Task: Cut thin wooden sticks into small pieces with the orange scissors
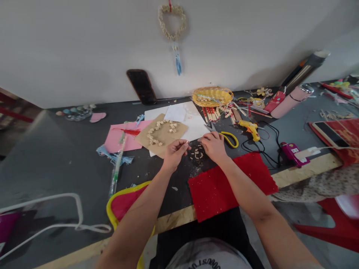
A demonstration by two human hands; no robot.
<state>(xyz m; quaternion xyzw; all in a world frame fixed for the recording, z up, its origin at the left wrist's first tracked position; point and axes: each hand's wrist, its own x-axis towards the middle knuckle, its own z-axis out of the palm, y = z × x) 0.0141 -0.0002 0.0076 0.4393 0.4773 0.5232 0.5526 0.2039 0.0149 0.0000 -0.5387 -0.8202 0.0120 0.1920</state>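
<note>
My left hand (175,152) is closed in a pinch, with a small pale piece at its fingertips. My right hand (213,145) rests on the dark table, fingers bent, beside scattered small pale sticks (198,152); what it holds, if anything, is too small to make out. Behind my left hand, a curved row of pale clusters (152,136) lies on brown paper (175,135). Yellow-handled scissors (230,139) lie just right of my right hand. A red cloth (214,192) lies under my right forearm.
At the back stand a phone (141,86) and a yellow basket (212,96). A yellow glue gun (250,130), purple power block (295,154) and pink bottle (291,101) are on the right. A heart-shaped wreath (183,23) hangs on the wall. Pink paper (110,140) lies left.
</note>
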